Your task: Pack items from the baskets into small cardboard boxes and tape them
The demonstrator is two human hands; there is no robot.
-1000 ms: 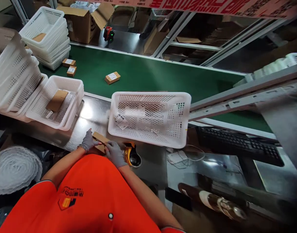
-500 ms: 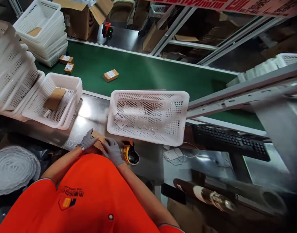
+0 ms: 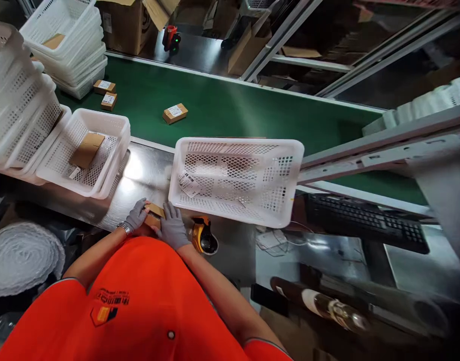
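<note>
3 pkgs [image 3: 175,114] on belt [image 3: 233,105]; scanner [image 3: 197,233], basket [image 3: 230,216] nr R hand [image 3: 173,228].

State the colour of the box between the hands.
The box is brown, seen best in the head view.

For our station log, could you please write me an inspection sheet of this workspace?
Surface: shiny metal bench alongside a green belt.
Items in hand: brown box, close to the shirt.
Clutter: white basket, a label inside; yellow device near it.
Hands: left hand grips the box's left end; right hand lies at its right side, fingers extended.
Cables: white cable beside an adapter.
Surroundings: three labelled boxes on the belt; keyboard at right.
</note>
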